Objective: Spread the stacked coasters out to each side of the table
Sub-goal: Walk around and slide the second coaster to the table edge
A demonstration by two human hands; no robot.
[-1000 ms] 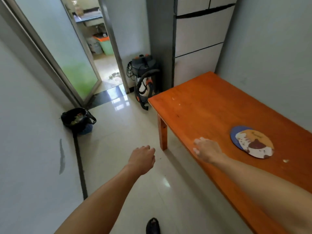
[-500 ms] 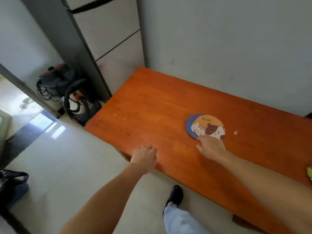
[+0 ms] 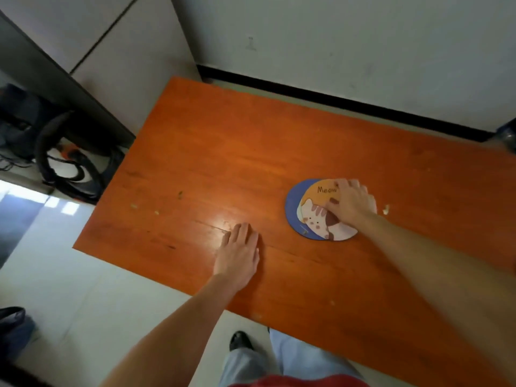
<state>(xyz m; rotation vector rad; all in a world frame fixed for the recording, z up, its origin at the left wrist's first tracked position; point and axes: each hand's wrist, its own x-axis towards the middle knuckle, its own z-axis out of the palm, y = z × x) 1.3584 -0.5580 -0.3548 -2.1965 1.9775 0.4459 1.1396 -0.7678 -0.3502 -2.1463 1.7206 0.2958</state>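
Coasters (image 3: 312,216) sat stacked mid-tabletop (image 3: 223,141); right hand (image 3: 352,203) lay flat on top, grip not closed; left hand (image 3: 239,251) rested open beside; first coaster probably needed sliding off next.

Right hand (image 3: 352,203) covering part of stacked coasters (image 3: 312,216), coaster count unclear, table (image 3: 223,152) cut off right

Orange-and-white cat-print coaster (image 3: 321,216) over a blue coaster (image 3: 291,208) on the reddish-orange table (image 3: 223,152).
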